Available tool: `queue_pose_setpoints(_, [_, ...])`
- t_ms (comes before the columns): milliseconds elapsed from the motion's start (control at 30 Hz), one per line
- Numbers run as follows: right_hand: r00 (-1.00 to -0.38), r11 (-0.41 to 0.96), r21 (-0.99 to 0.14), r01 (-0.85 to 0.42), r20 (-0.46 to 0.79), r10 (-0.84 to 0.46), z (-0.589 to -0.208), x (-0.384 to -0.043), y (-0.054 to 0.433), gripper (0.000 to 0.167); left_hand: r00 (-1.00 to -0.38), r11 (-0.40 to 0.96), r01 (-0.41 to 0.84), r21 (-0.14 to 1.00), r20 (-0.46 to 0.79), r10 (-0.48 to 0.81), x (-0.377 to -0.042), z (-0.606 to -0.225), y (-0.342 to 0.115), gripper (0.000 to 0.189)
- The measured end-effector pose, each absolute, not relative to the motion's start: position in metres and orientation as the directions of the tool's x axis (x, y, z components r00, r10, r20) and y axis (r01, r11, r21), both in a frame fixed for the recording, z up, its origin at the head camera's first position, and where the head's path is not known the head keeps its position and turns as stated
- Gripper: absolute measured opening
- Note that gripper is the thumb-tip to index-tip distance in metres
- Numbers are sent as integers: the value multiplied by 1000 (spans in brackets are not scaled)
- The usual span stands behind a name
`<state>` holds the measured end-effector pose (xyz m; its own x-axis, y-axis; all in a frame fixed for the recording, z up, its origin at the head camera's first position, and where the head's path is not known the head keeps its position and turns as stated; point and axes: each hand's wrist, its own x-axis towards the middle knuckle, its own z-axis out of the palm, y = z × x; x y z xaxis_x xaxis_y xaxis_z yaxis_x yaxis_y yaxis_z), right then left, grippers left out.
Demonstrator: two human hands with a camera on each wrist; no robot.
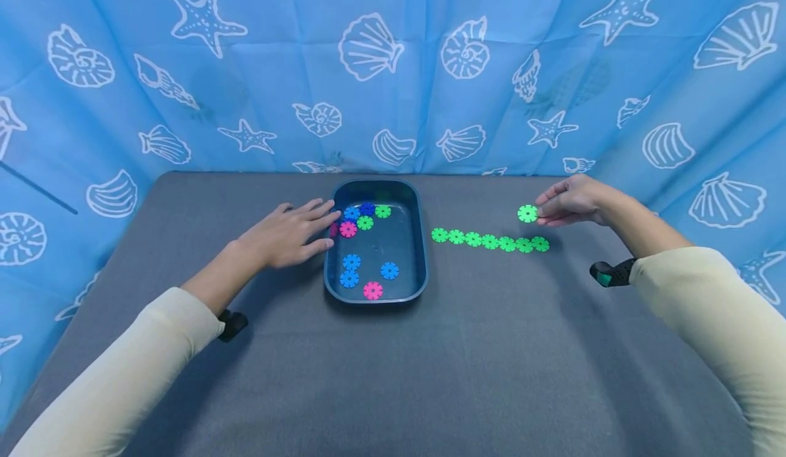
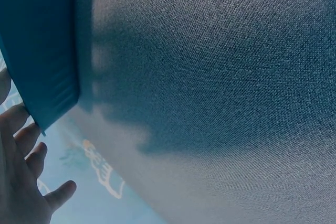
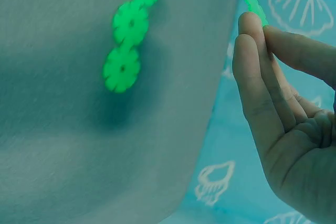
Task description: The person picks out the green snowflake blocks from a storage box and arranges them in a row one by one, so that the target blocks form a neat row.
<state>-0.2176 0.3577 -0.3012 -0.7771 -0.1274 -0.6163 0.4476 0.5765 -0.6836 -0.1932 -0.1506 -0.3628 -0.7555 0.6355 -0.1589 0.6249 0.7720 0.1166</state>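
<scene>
Between thumb and fingers, my right hand point(image 1: 571, 201) pinches a green notched disc point(image 1: 527, 213), held above the far right part of the table. Just below it lies a row of several green notched discs point(image 1: 490, 241), side by side and seemingly joined; its near end point(image 3: 122, 69) shows in the right wrist view. My left hand point(image 1: 295, 233) has its fingers spread, with the tips at the left rim of a dark blue tray point(image 1: 422, 259). Inside the tray are loose blue discs point(image 1: 389, 271), pink discs point(image 1: 372, 290) and green discs point(image 1: 365, 223).
A grey cloth covers the table point(image 1: 381, 375). Behind it hangs a blue curtain point(image 1: 405, 95) printed with white shells and starfish, close to the table's far edge. Dark devices are strapped at the left wrist point(image 1: 233, 325) and the right wrist point(image 1: 613, 274).
</scene>
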Motion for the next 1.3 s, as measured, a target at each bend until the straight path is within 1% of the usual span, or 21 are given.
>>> queue_pose_setpoints(200, [-782,531,-694,486,-617,-91,-312,-211,384,38,-757,775,620,123,-163,632,-193,-363,-151,67])
queue_pose_setpoints(367, [-768,490,-689,533,-638,-62,-325,-206,405,34,-755,773,624,119,-164,635,-193,-363,-151,67])
queue_pose_setpoints(533, [-749,465,-673,575,-662,-31,-343,-200,424,34,-758,775,622,112,-163,632,-192,-365,-150,67])
queue_pose_setpoints(633, [-739,438,-670,599,-673,-19,-355,-195,433,30,-758,776,621,112,-165,631,-192,-365,-151,67])
queue_pose_setpoints(700, [-734,422,-670,610,-679,-15,-361,-192,436,28,-759,776,620,113,-166,630,-193,-365,-151,67])
queue_pose_setpoints(800, [-731,410,-667,622,-682,0,-367,-189,438,29,-760,777,619,113,-163,629,-193,-364,-151,67])
queue_pose_setpoints(933, [-733,418,-661,624,-680,19,-371,-186,439,33,-761,778,618,109,-164,628,-194,-364,-151,67])
queue_pose_setpoints(1100, [-740,434,-659,614,-672,27,-372,-187,436,34,-762,780,616,108,-167,625,-193,-364,-150,66])
queue_pose_setpoints(1300, [-738,441,-654,614,-674,27,-374,-188,434,30,-761,777,620,108,-158,629,-193,-364,-149,66])
